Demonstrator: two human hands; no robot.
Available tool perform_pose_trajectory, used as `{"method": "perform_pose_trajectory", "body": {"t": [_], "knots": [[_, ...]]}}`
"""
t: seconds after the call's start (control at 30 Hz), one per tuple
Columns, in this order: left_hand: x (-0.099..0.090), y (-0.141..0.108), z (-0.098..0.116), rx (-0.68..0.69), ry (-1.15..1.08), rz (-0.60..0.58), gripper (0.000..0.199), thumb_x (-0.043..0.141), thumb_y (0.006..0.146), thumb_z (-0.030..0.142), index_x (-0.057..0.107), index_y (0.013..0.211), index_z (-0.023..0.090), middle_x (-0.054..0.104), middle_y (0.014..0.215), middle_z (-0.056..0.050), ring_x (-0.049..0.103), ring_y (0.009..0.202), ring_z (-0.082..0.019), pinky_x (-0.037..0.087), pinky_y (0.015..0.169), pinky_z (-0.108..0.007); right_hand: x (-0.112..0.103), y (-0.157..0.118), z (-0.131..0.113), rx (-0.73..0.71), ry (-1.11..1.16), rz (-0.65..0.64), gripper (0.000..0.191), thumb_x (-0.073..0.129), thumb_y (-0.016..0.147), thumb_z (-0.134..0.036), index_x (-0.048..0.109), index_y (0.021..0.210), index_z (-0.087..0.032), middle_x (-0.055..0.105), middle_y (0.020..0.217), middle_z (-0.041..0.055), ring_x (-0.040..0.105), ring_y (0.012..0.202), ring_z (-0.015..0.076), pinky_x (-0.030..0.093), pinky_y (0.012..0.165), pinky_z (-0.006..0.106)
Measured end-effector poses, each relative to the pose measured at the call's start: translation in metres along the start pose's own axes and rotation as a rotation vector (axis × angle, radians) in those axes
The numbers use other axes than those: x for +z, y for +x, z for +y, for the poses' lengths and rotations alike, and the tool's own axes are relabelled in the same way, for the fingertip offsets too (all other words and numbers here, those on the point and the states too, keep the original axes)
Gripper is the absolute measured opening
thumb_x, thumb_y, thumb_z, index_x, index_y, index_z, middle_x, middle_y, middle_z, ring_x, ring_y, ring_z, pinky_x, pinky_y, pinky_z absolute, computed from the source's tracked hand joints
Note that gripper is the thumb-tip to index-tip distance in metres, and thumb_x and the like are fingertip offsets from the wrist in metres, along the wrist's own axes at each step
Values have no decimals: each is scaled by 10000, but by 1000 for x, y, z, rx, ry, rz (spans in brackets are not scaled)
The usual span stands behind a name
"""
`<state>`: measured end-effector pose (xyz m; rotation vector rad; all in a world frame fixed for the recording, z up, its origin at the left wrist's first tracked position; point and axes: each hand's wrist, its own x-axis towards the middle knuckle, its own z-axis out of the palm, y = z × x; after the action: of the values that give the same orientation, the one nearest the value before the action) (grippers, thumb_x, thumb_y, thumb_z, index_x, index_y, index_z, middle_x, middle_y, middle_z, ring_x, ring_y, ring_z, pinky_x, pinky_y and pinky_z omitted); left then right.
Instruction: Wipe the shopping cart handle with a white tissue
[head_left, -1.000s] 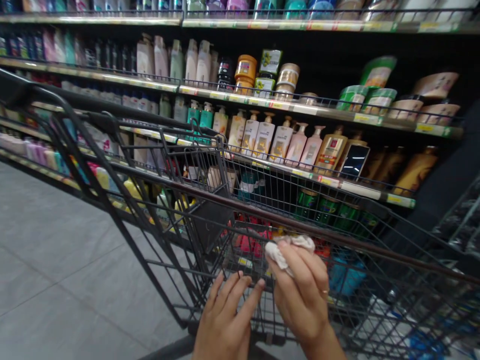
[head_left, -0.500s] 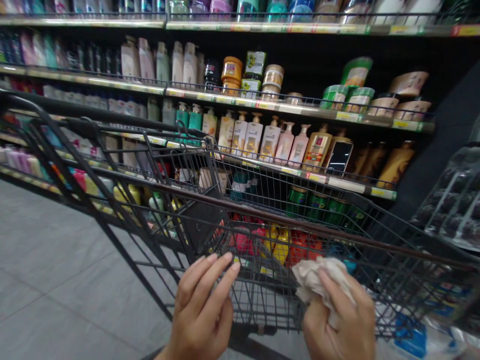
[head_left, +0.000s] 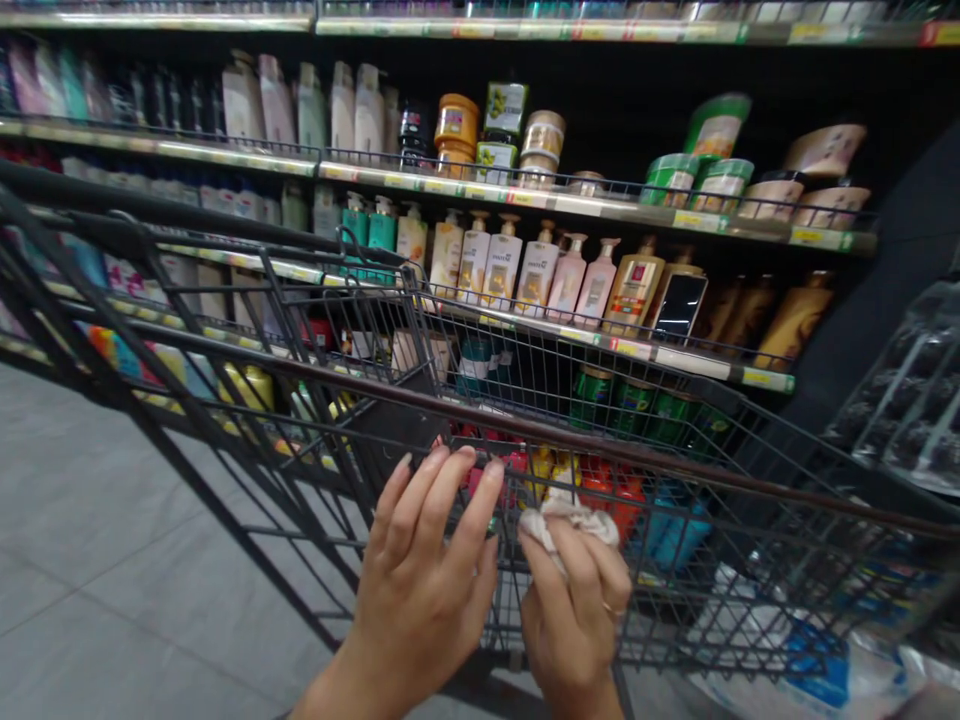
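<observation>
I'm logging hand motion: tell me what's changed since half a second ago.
The right hand, still gripping the crumpled white cloth, has moved leftward, closer to the left hand, which has risen slightly in view. Nothing was let go. The shopping cart and pump bottles stayed in place.

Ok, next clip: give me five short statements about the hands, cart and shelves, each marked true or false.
1. The right hand holds a crumpled whitish cloth. True.
2. The left hand grips a bottle. False: its fingers are spread and no bottle is in them.
3. The shopping cart is in front of the shelves. True.
4. The green-lidded tubs sit below the pump bottles. False: they sit above.
5. The floor is gray. True.
</observation>
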<state>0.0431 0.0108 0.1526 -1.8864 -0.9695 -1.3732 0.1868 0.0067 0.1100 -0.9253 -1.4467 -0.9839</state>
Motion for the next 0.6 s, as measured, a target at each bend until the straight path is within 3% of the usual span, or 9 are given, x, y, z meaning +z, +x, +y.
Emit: {"method": "perform_pose_trajectory", "body": {"t": [0.1, 0.2, 0.33, 0.4, 0.5, 0.6], "knots": [[-1, 1, -2, 17, 32, -30, 489, 604, 904, 255, 505, 1378, 186, 533, 1379, -104, 373, 1403, -218, 191, 1246, -403, -8, -28, 7, -19, 7, -88, 293, 482, 905, -28, 714, 952, -200, 691, 1020, 81, 576, 997, 192, 472, 884, 341], [-1, 0, -4, 32, 45, -48, 515, 618, 902, 283, 489, 1393, 197, 529, 1381, -101, 375, 1397, -216, 177, 1250, -403, -22, -38, 16, -15, 70, -126, 296, 492, 877, -2, 717, 932, -187, 689, 999, 90, 594, 974, 199, 503, 825, 335], [-2, 0, -4, 32, 46, -55, 548, 636, 889, 289, 476, 1403, 187, 516, 1388, -112, 371, 1395, -227, 180, 1248, -405, -45, -5, 21, 82, 261, -119, 327, 554, 812, 28, 688, 1007, -198, 671, 1075, 78, 645, 1020, 207, 557, 819, 347], [-2, 0, -3, 28, 39, -66, 558, 640, 885, 296, 472, 1407, 189, 508, 1396, -113, 358, 1402, -227, 171, 1249, -403, -50, 22, 18, 176, 262, -31, 367, 571, 795, 42, 672, 1030, -221, 661, 1101, 63, 654, 1030, 205, 568, 830, 362], [-3, -1, -3, 23, 46, -74, 541, 620, 899, 331, 479, 1404, 197, 510, 1397, -107, 358, 1400, -221, 148, 1253, -408, -43, 53, 12, 273, 212, 144, 370, 578, 833, 7, 658, 1091, -246, 660, 1081, 55, 655, 1017, 205, 567, 846, 393], [-3, -1, -5, 33, 57, -65, 506, 573, 927, 356, 486, 1399, 196, 515, 1388, -105, 365, 1394, -218, 143, 1250, -419, -25, 58, 12, 194, 167, 104, 329, 574, 901, -93, 621, 1194, -235, 629, 1126, 79, 620, 1085, 217, 539, 905, 409]]}}
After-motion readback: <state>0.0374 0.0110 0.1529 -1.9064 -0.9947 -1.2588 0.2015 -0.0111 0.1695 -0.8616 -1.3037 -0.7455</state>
